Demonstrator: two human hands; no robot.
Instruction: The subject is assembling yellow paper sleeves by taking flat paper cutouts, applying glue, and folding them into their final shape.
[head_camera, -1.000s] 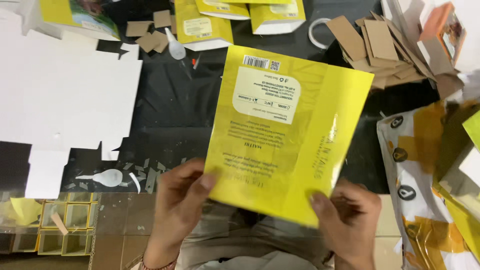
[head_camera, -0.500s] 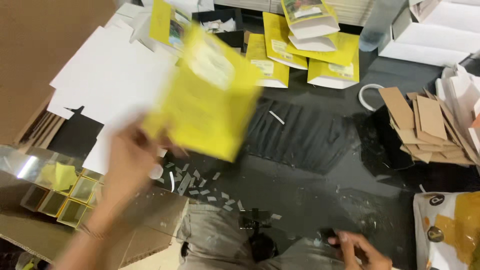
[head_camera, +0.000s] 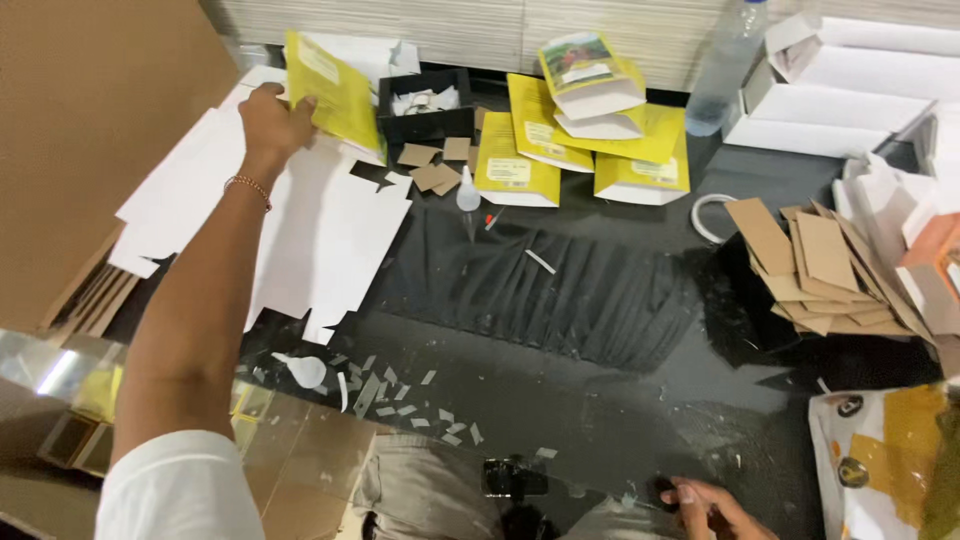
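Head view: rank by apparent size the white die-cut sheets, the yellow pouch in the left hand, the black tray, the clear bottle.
1. white die-cut sheets, clearly largest.
2. yellow pouch, gripped by the left hand.
3. and 4. black tray and clear bottle: similar extent, and the bottle is cut off at the top edge, so unranked.

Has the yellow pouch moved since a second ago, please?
Yes. The left hand has carried the yellow pouch from in front of the person to the far left, beside the black box.

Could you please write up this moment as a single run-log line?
left hand: holds flat yellow paper pouch above white die-cut card sheets | right hand: low at black mat's near edge, grip unclear
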